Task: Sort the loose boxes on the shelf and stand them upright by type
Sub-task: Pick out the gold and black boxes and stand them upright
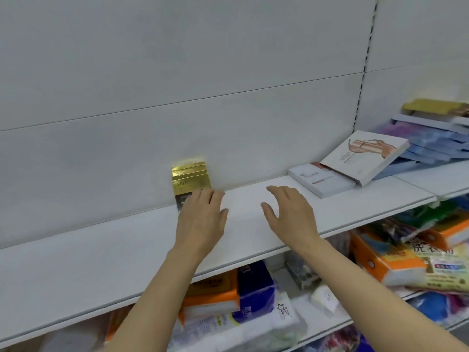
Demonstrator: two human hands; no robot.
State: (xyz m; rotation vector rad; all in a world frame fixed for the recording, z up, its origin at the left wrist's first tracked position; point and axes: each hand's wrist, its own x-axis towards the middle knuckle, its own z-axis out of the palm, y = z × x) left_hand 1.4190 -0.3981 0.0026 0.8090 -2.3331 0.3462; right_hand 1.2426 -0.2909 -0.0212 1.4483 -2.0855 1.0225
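Head view shows both hands over the white shelf [132,240], palms down.

1. Sorted group. The gold boxes [190,179] stand upright on edge against the back panel, packed face to face. The left hand [203,217] lies directly in front of them; its fingertips reach the front of the nearest box, fingers straight and close together, nothing gripped. Whether they press the box or only touch it cannot be told.

2. Unsorted group. From the right hand [289,214], the loose boxes lie at about 2 o'clock, near but apart. The flat white box [321,182] lies face up on the shelf, long axis running from 7 to 1 o'clock. The illustrated white box [365,156] leans tilted, its lower edge on the flat white box and its upper part resting on the blue packets [429,146] farther right.

3. Hand pose. The right hand hovers just above the bare shelf, fingers spread and relaxed, thumb out to the left, holding nothing. It is the nearer hand to the loose boxes; the left hand is well apart from them.

4. Judgement. The coming move probably belongs to the right hand: reach toward 2 o'clock and take the flat white box by its near corner. The tilted box rests on it and may slide.
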